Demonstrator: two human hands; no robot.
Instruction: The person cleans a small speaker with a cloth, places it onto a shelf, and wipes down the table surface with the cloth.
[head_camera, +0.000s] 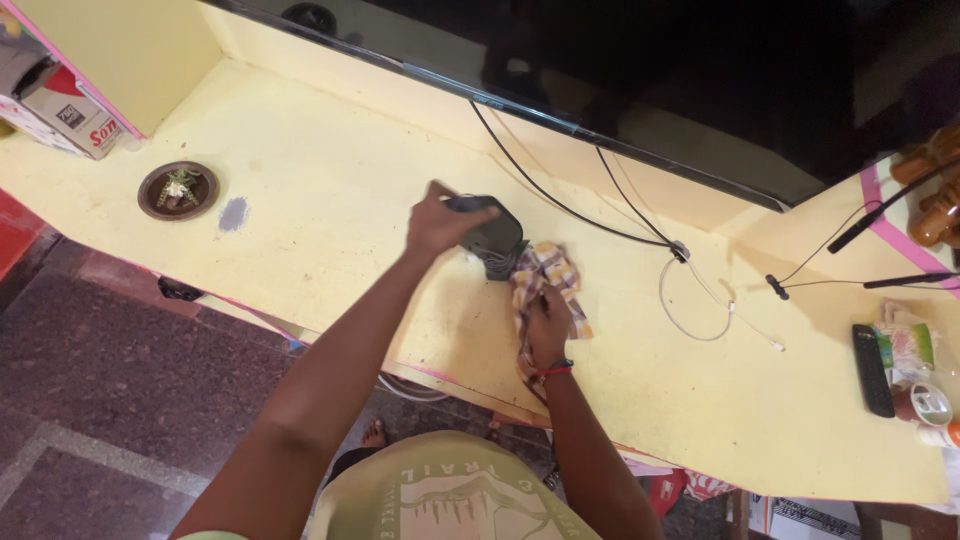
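My left hand grips a dark grey box-shaped device and tilts it up off the yellow shelf. Just to its right, my right hand presses a checked yellow-and-brown cloth onto the shelf at the device's base. A red thread and a dark band sit on my right wrist. Black cables run from behind the device toward the right.
A large black flat screen stands along the back. A small brown dish lies at left beside a grey smudge. A white cable loop, a black remote, a cup and packets lie at right. Boxes stand top left.
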